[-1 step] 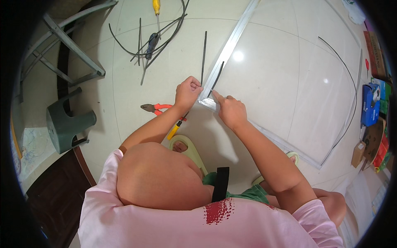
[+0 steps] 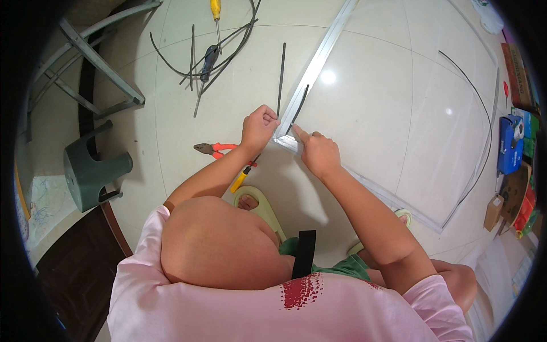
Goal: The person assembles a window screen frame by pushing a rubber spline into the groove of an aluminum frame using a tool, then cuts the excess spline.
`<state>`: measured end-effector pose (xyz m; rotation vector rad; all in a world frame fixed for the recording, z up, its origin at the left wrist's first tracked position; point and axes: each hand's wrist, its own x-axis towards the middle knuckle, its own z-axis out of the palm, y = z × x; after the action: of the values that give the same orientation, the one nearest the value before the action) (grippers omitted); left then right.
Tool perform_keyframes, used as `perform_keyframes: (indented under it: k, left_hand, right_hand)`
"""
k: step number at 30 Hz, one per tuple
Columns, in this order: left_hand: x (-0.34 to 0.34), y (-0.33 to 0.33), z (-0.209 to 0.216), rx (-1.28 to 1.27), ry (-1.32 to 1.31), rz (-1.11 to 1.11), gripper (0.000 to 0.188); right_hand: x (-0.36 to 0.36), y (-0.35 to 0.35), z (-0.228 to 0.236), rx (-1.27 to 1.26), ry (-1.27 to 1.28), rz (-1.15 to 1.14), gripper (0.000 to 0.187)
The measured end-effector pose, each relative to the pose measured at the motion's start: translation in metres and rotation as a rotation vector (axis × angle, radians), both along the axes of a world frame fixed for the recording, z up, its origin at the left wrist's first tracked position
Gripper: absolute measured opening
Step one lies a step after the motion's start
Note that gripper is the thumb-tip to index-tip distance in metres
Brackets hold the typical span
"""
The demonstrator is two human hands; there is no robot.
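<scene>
My left hand (image 2: 261,127) is closed in a pinch beside the near corner of a silvery metal frame (image 2: 312,74). A thin straight black strip (image 2: 281,77), like rubber seal, runs away across the floor from its fingertips. With its index finger stretched out, my right hand (image 2: 320,153) presses on the near end of a second short black strip (image 2: 302,102) lying along the frame's inner edge; its other fingers are curled. Orange-handled pliers (image 2: 219,148) lie left of my left wrist. A yellow-handled tool (image 2: 241,179) rests below that wrist, partly hidden by it.
Farther left lie longer black strips (image 2: 245,43), a dark-handled screwdriver (image 2: 209,60) and a yellow-handled screwdriver (image 2: 216,10). A green plastic stool (image 2: 94,165) and a folding metal stand (image 2: 99,62) are at left. Boxes, one blue (image 2: 510,143), line the right side. A long curved strip (image 2: 481,94) lies near them.
</scene>
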<state>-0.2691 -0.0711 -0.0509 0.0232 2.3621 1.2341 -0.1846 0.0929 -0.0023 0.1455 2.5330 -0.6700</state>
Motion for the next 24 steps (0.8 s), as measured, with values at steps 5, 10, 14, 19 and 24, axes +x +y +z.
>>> perform_keyframes:
  k: [5,10,14,19,24]
  left_hand:
    - [0.0,0.0,0.0,0.02,-0.002,-0.014,0.012]
    - [0.004,0.002,0.007,0.022,0.412,-0.227,0.018]
    - [0.006,0.007,0.015,0.038,0.503,-0.42,0.028]
    - [0.001,0.007,0.016,0.058,0.337,-0.438,0.04]
    - [-0.003,0.007,0.015,0.062,0.322,-0.498,0.043]
  right_hand:
    - [0.0,0.003,0.0,-0.019,-0.02,-0.008,0.06]
    - [0.002,0.008,0.002,0.004,-0.035,0.024,0.059]
    - [0.001,0.009,0.003,-0.005,-0.021,0.033,0.058]
    - [0.001,0.009,0.0,0.013,-0.023,0.043,0.057]
    - [0.002,0.009,-0.001,0.013,-0.019,0.038,0.058]
